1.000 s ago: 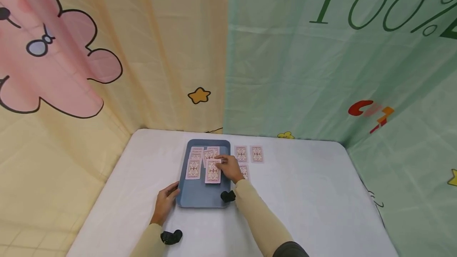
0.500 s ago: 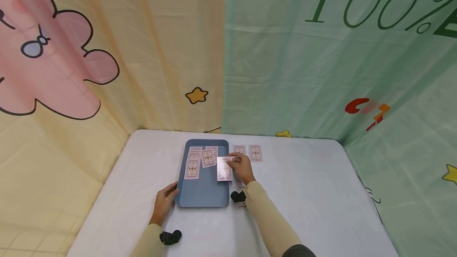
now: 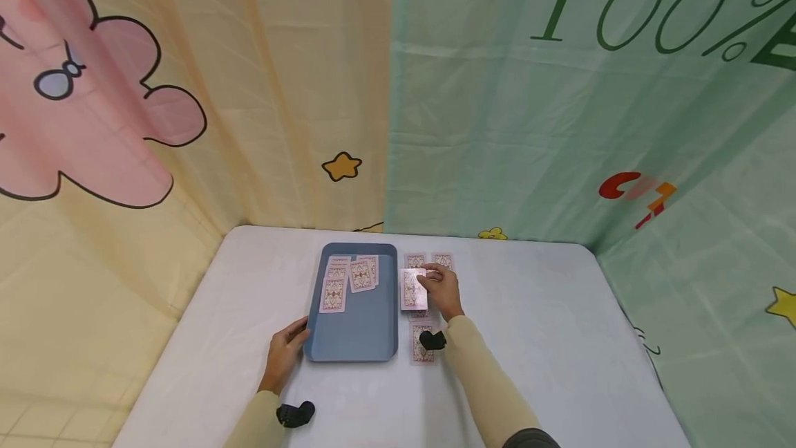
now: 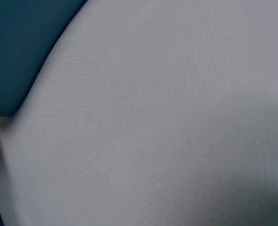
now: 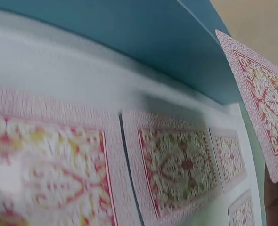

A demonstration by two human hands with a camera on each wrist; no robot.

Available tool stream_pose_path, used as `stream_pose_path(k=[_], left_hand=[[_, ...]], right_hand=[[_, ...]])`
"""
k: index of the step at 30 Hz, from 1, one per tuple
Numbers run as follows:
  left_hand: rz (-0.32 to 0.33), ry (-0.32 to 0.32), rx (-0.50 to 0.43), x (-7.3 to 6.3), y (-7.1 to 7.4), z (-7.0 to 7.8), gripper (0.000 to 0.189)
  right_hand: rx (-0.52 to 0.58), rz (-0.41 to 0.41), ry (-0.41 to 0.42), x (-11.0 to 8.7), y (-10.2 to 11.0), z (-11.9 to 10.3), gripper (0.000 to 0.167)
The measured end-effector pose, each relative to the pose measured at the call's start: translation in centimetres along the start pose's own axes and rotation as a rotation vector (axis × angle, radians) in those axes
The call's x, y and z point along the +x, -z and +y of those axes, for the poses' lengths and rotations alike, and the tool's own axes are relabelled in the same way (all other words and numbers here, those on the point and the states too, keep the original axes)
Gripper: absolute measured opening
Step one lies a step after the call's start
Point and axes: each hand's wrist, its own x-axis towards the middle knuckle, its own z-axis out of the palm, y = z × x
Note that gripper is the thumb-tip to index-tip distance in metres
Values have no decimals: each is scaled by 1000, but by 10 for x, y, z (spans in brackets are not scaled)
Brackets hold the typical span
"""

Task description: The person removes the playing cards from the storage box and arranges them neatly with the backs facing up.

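Observation:
My right hand [image 3: 443, 291] pinches a playing card [image 3: 413, 290] by its upper right part, with the patterned back showing. The card is just right of the blue tray [image 3: 353, 344], above other cards on the table. In the right wrist view the held card [image 5: 266, 94] stands tilted at the right, apart from the cards below. My left hand [image 3: 285, 355] holds the tray's lower left edge, thumb at the rim. Several face-down cards [image 3: 334, 296] lie overlapping in the tray's upper half. The left wrist view shows only a tray corner [image 4: 21, 47] and white cloth.
Face-down cards stand in a column along the tray's right side, the nearest card [image 3: 423, 355] partly behind the black wrist camera [image 3: 432, 341]. Another card [image 3: 443, 260] lies at the upper right. The white table [image 3: 528, 337] extends right, with a printed curtain [image 3: 485, 123] behind.
My right hand has carried the card from over the tray rightward past its rim to above the table cards. My left hand has stayed at the tray's edge.

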Motion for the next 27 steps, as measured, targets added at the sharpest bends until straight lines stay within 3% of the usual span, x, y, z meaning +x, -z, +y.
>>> stream_pose_path(k=[4, 17, 27], left_hand=[[-2, 4, -3, -1, 0, 1, 40], [-2, 1, -14, 2, 1, 0, 41], [-5, 22, -14, 1, 0, 1, 41]], right_hand=[[-11, 23, 7, 2, 10, 4, 32], [-6, 28, -100, 6, 40, 20, 33], [-109, 25, -221, 10, 64, 35, 31]])
